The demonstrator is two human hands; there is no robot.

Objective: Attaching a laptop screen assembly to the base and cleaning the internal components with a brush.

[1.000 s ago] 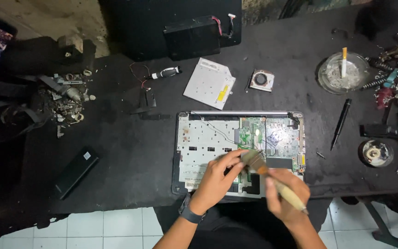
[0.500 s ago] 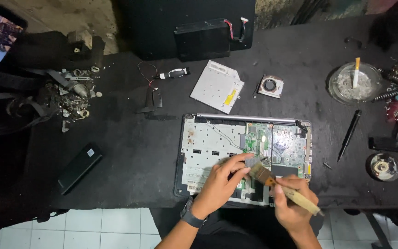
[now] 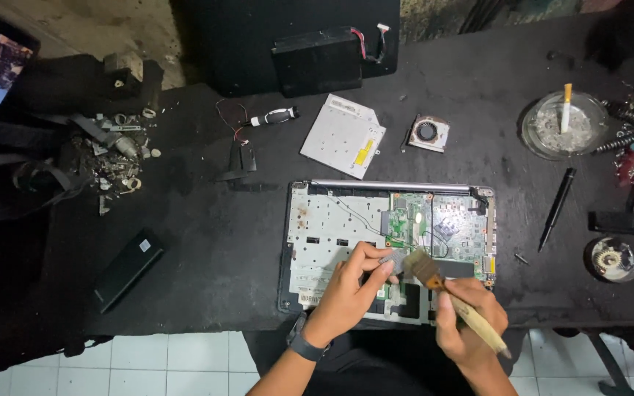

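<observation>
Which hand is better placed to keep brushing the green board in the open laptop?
Right, likely. The right hand holds the brush with its bristles beside the green board. The left hand pinches a small grey part and has no brush.

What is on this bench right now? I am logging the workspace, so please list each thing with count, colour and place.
opened laptop base with bare green circuit board: 1, silver-white, front centre of the table
flat optical drive: 1, silver, behind the laptop
small cooling fan: 1, grey, right of the drive
glass ashtray with a cigarette: 1, clear, far right
slim pen-shaped tool: 1, black, right of the laptop
slab-shaped battery pack: 1, black, front left
pile of small metal parts: 1, grey, far left
black table: 1
left hand: steadies a small grey part over the board
right hand: holds a wooden-handled brush, bristles at that part
</observation>
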